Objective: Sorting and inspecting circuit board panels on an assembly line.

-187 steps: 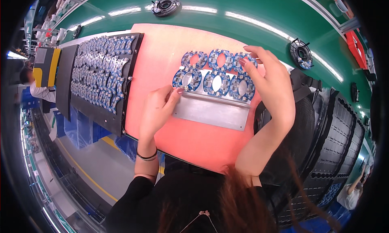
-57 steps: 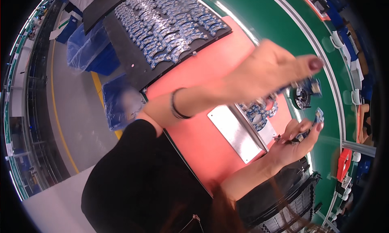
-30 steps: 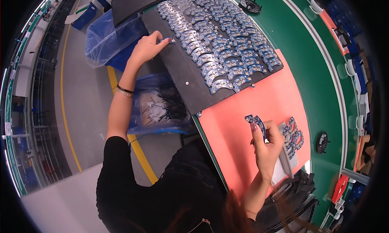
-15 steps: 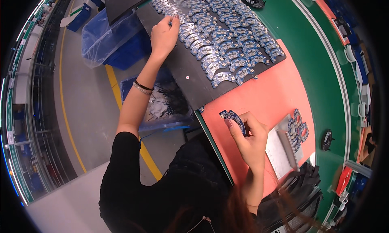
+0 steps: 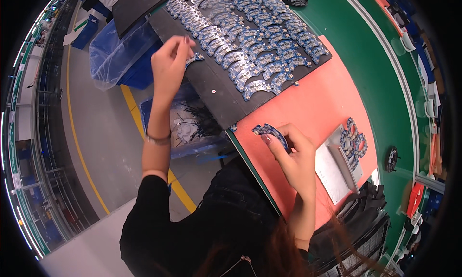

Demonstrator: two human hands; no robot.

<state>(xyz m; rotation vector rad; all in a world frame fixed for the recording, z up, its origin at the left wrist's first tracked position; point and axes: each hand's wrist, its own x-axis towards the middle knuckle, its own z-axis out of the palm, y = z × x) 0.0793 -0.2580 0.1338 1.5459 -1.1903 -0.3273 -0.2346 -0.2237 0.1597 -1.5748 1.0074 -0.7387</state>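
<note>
My right hand (image 5: 299,154) holds a curved blue circuit board (image 5: 270,131) between thumb and fingers, above the salmon-coloured mat (image 5: 269,108). Whether more boards are stacked beneath it, I cannot tell. My left hand (image 5: 169,67) hovers over the left edge of the black board (image 5: 209,74), its fingers bent and slightly smeared by motion. Right beside those fingers lies a single arc-shaped circuit board (image 5: 194,59), partly behind the hand. Long rows of similar boards (image 5: 257,86) cover much of the black board, overlapping one another.
A metal angle plate (image 5: 334,173) rests at the right of the mat, with ring-like circuit boards (image 5: 353,144) beside it. Lined blue bins (image 5: 130,60) stand on the floor to the left. Black round parts (image 5: 391,159) lie on the green surface. A black bag (image 5: 356,214) sits at lower right.
My left hand has drawn back from the rows, down and to the left, uncovering the single circuit board beside it. My right hand keeps its hold, nearly still. The view has shifted slightly.
</note>
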